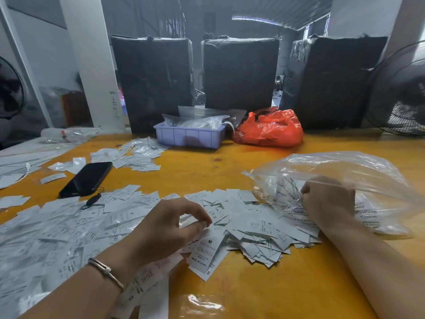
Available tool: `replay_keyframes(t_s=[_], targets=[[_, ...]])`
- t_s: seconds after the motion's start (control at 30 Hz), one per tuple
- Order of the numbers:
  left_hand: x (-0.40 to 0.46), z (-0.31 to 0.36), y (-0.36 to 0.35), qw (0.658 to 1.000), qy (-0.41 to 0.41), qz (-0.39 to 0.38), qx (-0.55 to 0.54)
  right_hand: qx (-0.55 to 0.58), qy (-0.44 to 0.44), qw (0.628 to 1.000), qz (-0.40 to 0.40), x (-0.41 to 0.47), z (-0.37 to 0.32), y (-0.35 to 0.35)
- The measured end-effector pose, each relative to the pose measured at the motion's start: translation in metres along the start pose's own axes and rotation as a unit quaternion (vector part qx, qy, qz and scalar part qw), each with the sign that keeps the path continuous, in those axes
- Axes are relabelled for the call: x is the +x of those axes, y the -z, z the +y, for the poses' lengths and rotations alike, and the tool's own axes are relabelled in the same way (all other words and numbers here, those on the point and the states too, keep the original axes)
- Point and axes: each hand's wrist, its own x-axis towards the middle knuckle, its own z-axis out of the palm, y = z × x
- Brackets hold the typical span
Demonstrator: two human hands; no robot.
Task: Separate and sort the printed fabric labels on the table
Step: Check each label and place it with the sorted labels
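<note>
Printed fabric labels [253, 229] lie in a loose white heap across the lower centre and lower left of the frame, spread over the orange table [264, 291].

Left hand [167, 226], lower centre: fingers curled, thumb and fingertips pinching a label marked "M" [208, 249] at its top edge, over the heap. A thin bracelet [105, 270] sits on that wrist.

Right hand [328, 203], right of centre: fingers curled, reaching into the mouth of a clear plastic bag [345, 171] that contains more printed labels. Whether the fingers hold the labels or the bag film cannot be determined.

A black phone [86, 178] lies left of centre, just beyond the heap. A second, smaller scatter of labels [138, 155] lies further up, centre left.

At the far edge of the table, upper centre, stand a lilac plastic tray [188, 137] holding clear packets and, touching its right end, a red plastic bag [271, 130]. Three black-wrapped bales [239, 72] stand behind them. A fan [400, 93] occupies the right edge.
</note>
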Motion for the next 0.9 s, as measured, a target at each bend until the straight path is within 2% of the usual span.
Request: replay_keyframes(t_s=[0.13, 0.3, 0.47, 0.6, 0.7, 0.73, 0.8, 0.83, 0.9], targets=[[0.000, -0.002, -0.001, 1.000, 0.005, -0.011, 0.004, 0.057, 0.012, 0.996, 0.070, -0.002, 0.000, 0.005], [0.000, -0.002, -0.002, 1.000, 0.017, -0.019, -0.003, 0.097, 0.027, 0.989, 0.109, -0.005, -0.002, 0.005], [0.000, 0.000, -0.001, 1.000, 0.006, -0.005, 0.003, 0.146, 0.030, 0.980, 0.133, -0.006, -0.004, 0.005], [0.000, 0.001, -0.001, 1.000, -0.001, 0.009, 0.011, 0.256, 0.023, 0.958, 0.126, -0.016, -0.016, 0.013], [0.002, 0.000, -0.002, 1.000, -0.011, 0.025, 0.003, 0.397, 0.072, 0.914, 0.034, -0.029, -0.033, 0.022], [0.003, -0.001, -0.002, 1.000, -0.014, 0.025, -0.003, 0.469, 0.090, 0.878, -0.027, -0.035, -0.039, 0.026], [0.004, -0.001, -0.003, 0.999, -0.017, 0.020, -0.027, 0.586, 0.124, 0.780, -0.180, -0.046, -0.047, 0.030], [0.005, -0.001, -0.003, 0.999, -0.018, 0.018, -0.042, 0.604, 0.143, 0.745, -0.242, -0.051, -0.050, 0.031], [0.005, 0.001, -0.003, 0.997, -0.027, 0.009, -0.069, 0.610, 0.171, 0.705, -0.320, -0.057, -0.054, 0.030]])
